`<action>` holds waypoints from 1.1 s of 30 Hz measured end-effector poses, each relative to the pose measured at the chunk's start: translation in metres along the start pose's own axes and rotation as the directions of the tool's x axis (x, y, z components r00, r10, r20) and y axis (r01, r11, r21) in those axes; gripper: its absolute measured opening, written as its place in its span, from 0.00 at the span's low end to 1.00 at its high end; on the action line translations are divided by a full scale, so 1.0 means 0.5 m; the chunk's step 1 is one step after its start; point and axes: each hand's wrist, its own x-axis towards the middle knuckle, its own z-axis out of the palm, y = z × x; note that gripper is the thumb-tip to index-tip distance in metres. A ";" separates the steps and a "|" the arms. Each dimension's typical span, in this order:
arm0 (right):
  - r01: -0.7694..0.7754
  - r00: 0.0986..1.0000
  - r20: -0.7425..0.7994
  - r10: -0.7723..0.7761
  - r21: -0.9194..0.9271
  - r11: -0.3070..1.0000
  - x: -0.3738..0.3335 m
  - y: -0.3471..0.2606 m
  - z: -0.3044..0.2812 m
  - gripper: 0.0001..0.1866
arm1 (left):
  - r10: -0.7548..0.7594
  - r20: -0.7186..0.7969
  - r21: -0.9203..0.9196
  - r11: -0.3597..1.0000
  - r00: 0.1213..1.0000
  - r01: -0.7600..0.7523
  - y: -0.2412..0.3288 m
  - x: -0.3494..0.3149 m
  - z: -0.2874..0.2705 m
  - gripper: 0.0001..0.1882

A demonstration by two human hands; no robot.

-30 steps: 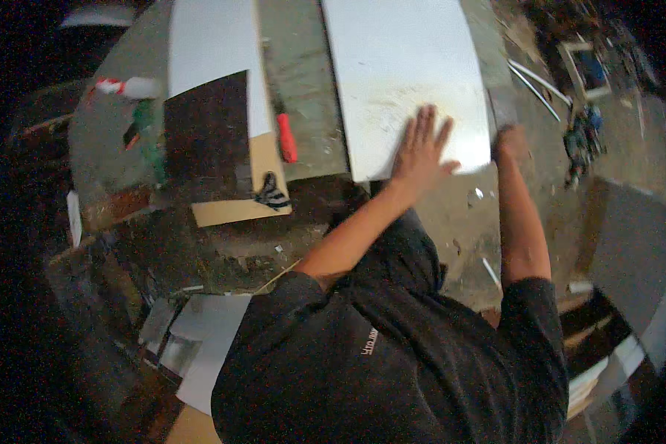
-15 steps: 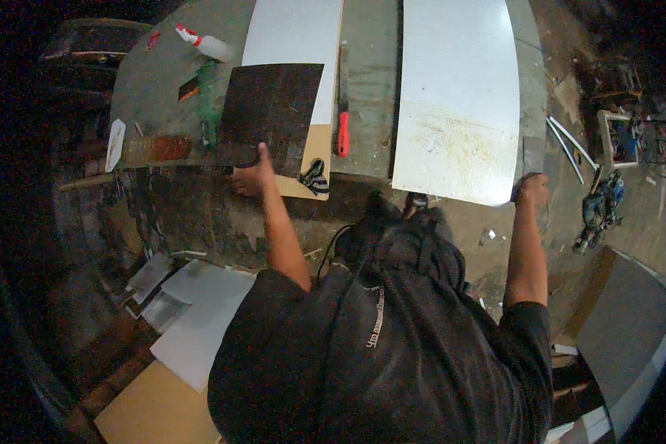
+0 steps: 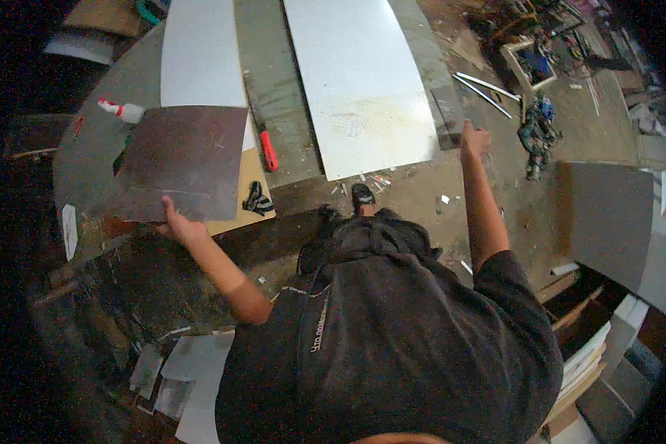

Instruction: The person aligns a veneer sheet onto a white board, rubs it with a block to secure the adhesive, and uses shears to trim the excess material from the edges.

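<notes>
My left hand (image 3: 185, 226) grips the near edge of a dark brown panel (image 3: 192, 159), its thumb on top and its fingers underneath. The panel lies over a white board (image 3: 200, 52) and a tan board (image 3: 253, 166). Beyond the right side of a large white board (image 3: 362, 81) is my right hand (image 3: 475, 140), its fingers closed. Beside its thumb is a thin dark grey sheet (image 3: 445, 111); whether the fingers hold it is unclear. A red-handled tool (image 3: 268, 152) and a black, grey-striped bundle (image 3: 257, 200) lie right of the brown panel.
Under the boards is a greenish-grey table (image 3: 277, 96). A white bottle with a red top (image 3: 122, 111) lies at the left. On the floor at right are white strips (image 3: 485, 92), a frame (image 3: 529, 66) and a dark tangled heap (image 3: 536, 140). A grey panel (image 3: 614, 214) stands farther right.
The view has shifted, so the table sits farther left. The brown panel is turned and nearer to me, with my left hand on it. My right hand is farther from the large white board.
</notes>
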 end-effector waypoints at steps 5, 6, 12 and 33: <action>0.255 0.945 0.084 -0.315 0.412 0.875 -0.174 -0.093 -0.198 0.33 | 0.490 0.461 0.304 0.696 0.740 -0.651 0.124 -0.246 0.138 0.23; 0.209 0.905 0.195 -0.378 0.568 0.796 -0.245 -0.140 -0.249 0.35 | 0.454 0.538 0.308 0.679 0.711 -0.667 0.116 -0.303 0.146 0.17; -0.364 0.669 0.391 -0.632 0.914 0.179 -0.503 -0.184 -0.311 0.41 | 0.262 0.945 -0.291 0.393 -0.197 -0.872 -0.077 -0.493 0.177 0.31; -0.657 0.751 0.659 0.026 0.743 0.130 -0.453 0.060 -0.243 0.24 | -0.261 0.797 0.505 0.783 0.545 -0.364 -0.366 -0.331 0.127 0.42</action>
